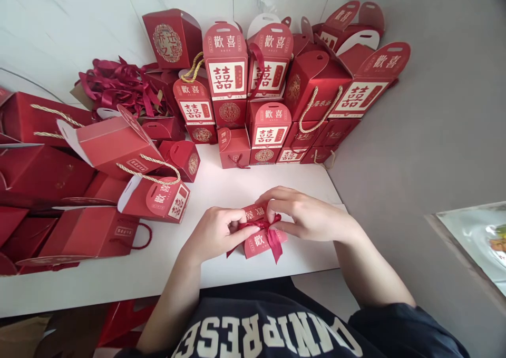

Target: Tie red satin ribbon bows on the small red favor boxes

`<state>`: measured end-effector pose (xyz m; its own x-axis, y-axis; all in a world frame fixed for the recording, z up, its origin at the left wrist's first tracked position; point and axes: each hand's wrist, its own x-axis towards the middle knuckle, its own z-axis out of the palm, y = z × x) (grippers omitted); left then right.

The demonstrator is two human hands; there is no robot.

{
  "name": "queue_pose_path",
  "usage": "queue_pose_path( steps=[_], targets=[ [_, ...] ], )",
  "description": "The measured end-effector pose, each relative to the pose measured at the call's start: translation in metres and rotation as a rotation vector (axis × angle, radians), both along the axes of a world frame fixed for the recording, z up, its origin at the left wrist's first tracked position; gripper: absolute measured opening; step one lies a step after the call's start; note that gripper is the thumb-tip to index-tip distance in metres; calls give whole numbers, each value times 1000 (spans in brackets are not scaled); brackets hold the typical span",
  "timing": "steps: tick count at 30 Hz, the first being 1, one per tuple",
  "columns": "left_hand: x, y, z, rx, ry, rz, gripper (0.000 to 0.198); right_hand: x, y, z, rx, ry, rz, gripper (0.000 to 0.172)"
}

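Note:
A small red gift box [258, 243] with pale lettering lies on the white table [209, 189] close to its front edge. Dark red ribbon [275, 246] crosses the top of the box, and its loose tails hang down at both sides. My left hand [219, 233] pinches the ribbon at the box's left side, thumb and fingertips together. From the right, my right hand [300, 213] closes its fingertips on the ribbon near the middle of the box. The part of the ribbon between my fingertips is partly hidden.
Stacked red boxes [270, 128] stand along the back wall. More boxes [85, 231] with rope handles are piled at the left, below a heap of red ribbon [118, 89]. A grey wall [395, 152] bounds the right side.

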<state>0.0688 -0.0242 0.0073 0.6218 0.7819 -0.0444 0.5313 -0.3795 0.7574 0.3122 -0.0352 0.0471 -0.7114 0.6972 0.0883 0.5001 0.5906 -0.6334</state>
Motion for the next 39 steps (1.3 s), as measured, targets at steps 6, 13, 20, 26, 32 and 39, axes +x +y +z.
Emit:
queue_pose_path(
  steps=[6,13,20,26,32,39],
  targets=[
    [-1,1,-2,35,4,-19,38,0,0,0,-9,-14,30,14],
    [-4,1,-2,-71,1,-48,40,4,3,3,-75,35,88,11],
    [-9,4,-3,-105,59,-10,42,11,11,-6,-96,121,45,15],
    [-11,7,-8,-163,36,23,44,16,12,-16,-158,139,-33,14],
    [-8,4,-6,-150,31,37,41,10,9,-12,-146,128,-20,9],
    [-8,2,-2,-128,25,46,37,4,10,-13,-143,187,43,12]
  ],
)
